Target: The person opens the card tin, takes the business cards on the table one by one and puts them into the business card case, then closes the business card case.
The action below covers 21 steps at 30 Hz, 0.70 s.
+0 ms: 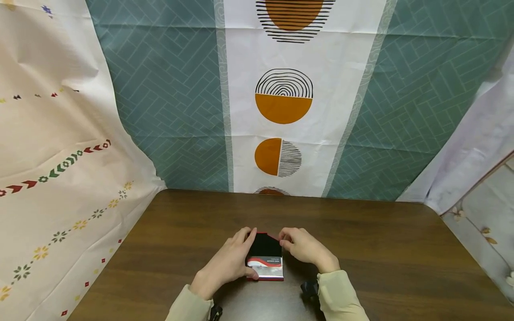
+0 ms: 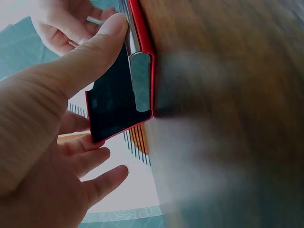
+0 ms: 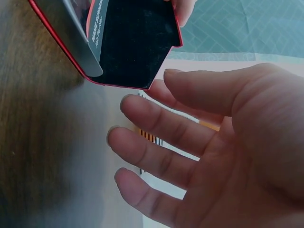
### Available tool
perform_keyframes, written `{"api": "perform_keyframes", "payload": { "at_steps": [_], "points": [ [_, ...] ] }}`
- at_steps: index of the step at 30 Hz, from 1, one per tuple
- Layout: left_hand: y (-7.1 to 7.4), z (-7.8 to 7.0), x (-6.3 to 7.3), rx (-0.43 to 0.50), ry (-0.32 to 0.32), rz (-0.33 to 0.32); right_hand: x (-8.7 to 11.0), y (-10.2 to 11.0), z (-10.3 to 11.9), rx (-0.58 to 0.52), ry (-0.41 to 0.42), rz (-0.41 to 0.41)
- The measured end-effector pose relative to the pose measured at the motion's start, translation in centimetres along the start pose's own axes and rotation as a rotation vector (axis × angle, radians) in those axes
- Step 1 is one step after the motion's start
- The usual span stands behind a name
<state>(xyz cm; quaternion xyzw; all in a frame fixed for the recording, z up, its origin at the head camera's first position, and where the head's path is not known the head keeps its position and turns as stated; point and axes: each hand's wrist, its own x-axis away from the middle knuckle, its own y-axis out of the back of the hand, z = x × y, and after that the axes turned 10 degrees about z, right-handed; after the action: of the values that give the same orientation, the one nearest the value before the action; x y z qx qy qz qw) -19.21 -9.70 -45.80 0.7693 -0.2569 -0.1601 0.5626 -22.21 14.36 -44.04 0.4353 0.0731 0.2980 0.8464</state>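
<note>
A red business card case lies open on the table, its black-lined lid raised away from a silvery metal tray. Inside the tray, the top card shows a grey band with white print and a red stripe. My left hand grips the case from the left, thumb over the tray's near side and some fingers behind the lid. At the lid's right corner is my right hand, its fingers loosely bent. The index fingertip meets the lid's edge from behind, while the thumb stays apart from it.
The dark brown wooden table extends around the case. Behind it hangs a green and white patterned cloth. A cream embroidered cloth drapes along the left side, and a pale cloth hangs at the right.
</note>
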Motion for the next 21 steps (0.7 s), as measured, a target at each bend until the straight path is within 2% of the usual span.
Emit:
{"api": "perform_keyframes", "payload": {
  "at_steps": [14, 21],
  "points": [
    [0.25, -1.0, 0.12, -0.121, -0.04, -0.026, 0.09, 0.37, -0.32, 0.022, 0.063, 0.022],
    [0.17, -0.98, 0.26, -0.116, -0.077, -0.009, -0.02, 0.3, -0.25, -0.004, 0.081, 0.051]
  ]
}}
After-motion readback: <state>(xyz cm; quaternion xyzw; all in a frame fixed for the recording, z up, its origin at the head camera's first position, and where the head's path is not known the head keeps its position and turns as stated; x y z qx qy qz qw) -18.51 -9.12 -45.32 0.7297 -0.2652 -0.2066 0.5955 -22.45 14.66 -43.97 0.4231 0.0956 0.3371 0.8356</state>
